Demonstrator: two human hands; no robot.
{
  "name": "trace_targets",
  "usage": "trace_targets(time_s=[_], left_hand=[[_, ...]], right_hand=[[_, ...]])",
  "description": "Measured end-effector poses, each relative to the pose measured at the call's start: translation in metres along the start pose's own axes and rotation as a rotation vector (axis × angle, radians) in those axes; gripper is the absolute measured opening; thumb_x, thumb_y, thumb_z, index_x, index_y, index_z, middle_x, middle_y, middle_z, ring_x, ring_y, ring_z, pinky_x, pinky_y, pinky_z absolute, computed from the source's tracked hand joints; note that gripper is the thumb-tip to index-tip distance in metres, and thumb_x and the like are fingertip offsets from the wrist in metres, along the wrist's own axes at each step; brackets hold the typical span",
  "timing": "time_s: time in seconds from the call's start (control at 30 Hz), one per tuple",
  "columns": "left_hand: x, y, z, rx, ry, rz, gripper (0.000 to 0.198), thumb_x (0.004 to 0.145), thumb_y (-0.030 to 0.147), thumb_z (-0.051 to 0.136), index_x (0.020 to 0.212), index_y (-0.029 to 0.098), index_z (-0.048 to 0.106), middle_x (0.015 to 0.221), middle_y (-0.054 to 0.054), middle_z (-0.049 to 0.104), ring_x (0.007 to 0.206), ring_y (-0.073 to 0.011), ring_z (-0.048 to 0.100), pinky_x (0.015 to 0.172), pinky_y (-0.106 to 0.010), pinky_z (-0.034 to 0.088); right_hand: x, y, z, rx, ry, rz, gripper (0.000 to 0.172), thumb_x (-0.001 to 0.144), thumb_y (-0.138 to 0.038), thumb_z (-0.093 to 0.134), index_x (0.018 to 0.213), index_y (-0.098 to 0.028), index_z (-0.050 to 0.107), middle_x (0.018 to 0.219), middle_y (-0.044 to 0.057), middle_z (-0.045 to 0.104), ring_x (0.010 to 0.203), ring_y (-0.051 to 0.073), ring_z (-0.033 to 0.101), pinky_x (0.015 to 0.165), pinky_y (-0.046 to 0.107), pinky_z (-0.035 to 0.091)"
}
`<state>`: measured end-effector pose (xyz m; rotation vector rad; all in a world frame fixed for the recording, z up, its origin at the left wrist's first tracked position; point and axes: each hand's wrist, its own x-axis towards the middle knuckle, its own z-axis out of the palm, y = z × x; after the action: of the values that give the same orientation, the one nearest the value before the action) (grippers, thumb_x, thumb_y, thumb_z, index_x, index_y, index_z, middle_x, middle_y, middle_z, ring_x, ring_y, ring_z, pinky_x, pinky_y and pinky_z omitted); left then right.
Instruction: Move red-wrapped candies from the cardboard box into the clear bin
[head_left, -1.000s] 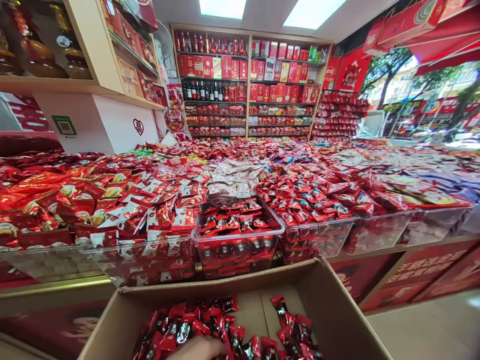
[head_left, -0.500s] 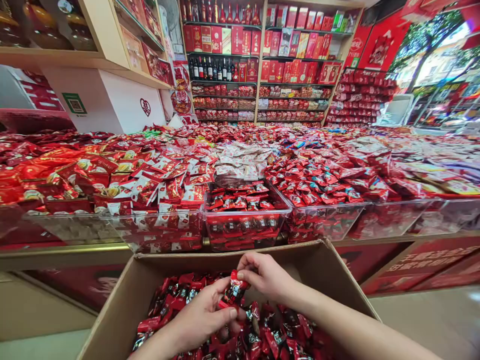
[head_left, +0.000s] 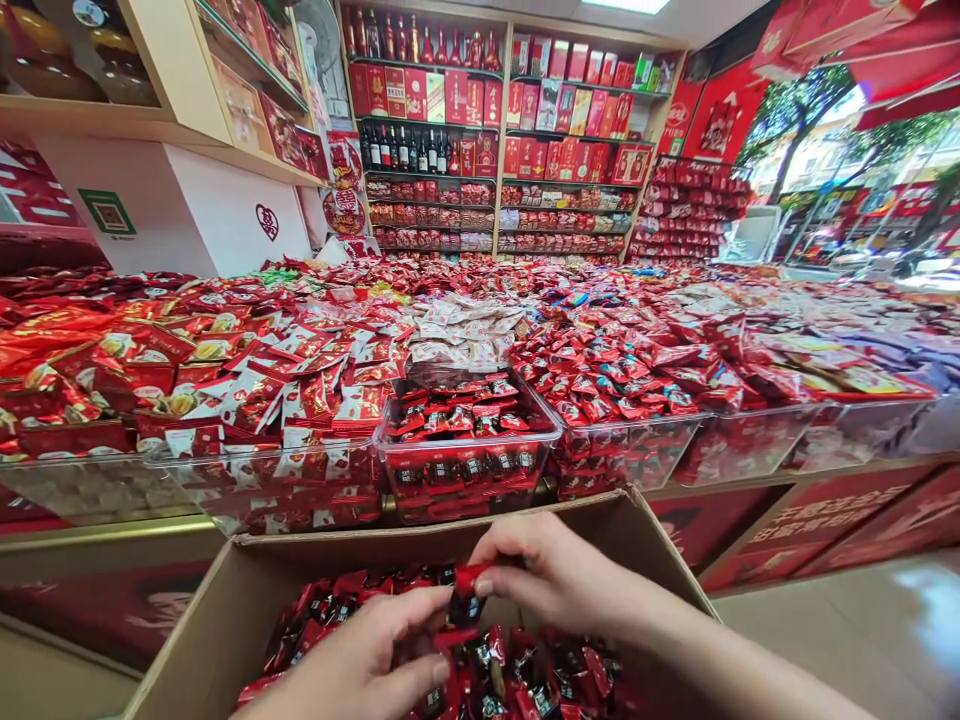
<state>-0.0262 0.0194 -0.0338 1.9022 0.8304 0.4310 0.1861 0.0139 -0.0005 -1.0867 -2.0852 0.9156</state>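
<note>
My right hand (head_left: pixel 525 570) pinches the upper end of a red and dark wrapped candy (head_left: pixel 466 602) between thumb and fingers, above an open cardboard box. Close by on the left, my left hand (head_left: pixel 375 650) has its thumb and index finger apart. Its index fingertip comes up to the candy's side; whether it touches is hard to tell. Beneath both hands, many loose candies (head_left: pixel 540 675) of the same kind fill the cardboard box (head_left: pixel 187 620). My forearms and hands hide part of the pile.
Just beyond the box, a clear plastic bin (head_left: pixel 469 440) holds neat rows of similar candies. Bins of red packets (head_left: pixel 622 370) and white packets (head_left: pixel 472 325) spread along the counter. Shelves (head_left: pixel 502 140) with bottles and gift boxes stand behind. Tiled floor (head_left: pixel 847 620) shows at right.
The left hand's thumb and index finger have spread apart, away from the candy, which stays in the right hand's pinch. My view has shifted slightly, moving the counter left in the picture.
</note>
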Motion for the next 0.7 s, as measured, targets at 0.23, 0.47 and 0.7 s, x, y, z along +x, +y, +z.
trace_targets(time_s=[0.23,0.47,0.7], left_hand=[[0.056,0.091,-0.075,0.589,0.333,0.367,0.016,0.079,0.026,0.049,0.092,0.023,0.059,0.083,0.003,0.059,0.078,-0.0149,0.053,0.067,-0.021,0.039],[0.144,0.104,-0.095,0.785,-0.220,0.103,0.016,0.070,0.022,0.056,0.083,0.022,0.065,0.071,0.004,0.063,0.065,-0.0158,0.056,0.055,-0.020,0.038],[0.160,0.105,-0.089,0.832,-0.350,0.042,0.015,0.067,0.029,0.058,0.070,0.018,0.067,0.050,0.006,0.053,0.048,-0.0108,0.044,0.042,-0.018,0.029]], right_hand=[[0.021,-0.023,-0.104,-0.374,0.449,-0.174,0.019,0.078,-0.020,0.045,0.090,-0.017,0.059,0.084,0.002,0.062,0.080,0.013,0.055,0.072,0.025,0.042],[0.055,-0.009,-0.122,-0.661,0.141,-0.092,0.020,0.075,-0.015,0.045,0.084,-0.016,0.063,0.077,0.001,0.064,0.071,0.011,0.056,0.066,0.022,0.041],[0.066,-0.012,-0.118,-0.738,-0.114,0.035,0.018,0.065,-0.014,0.054,0.078,-0.018,0.066,0.067,-0.001,0.064,0.061,0.011,0.055,0.056,0.018,0.039]])
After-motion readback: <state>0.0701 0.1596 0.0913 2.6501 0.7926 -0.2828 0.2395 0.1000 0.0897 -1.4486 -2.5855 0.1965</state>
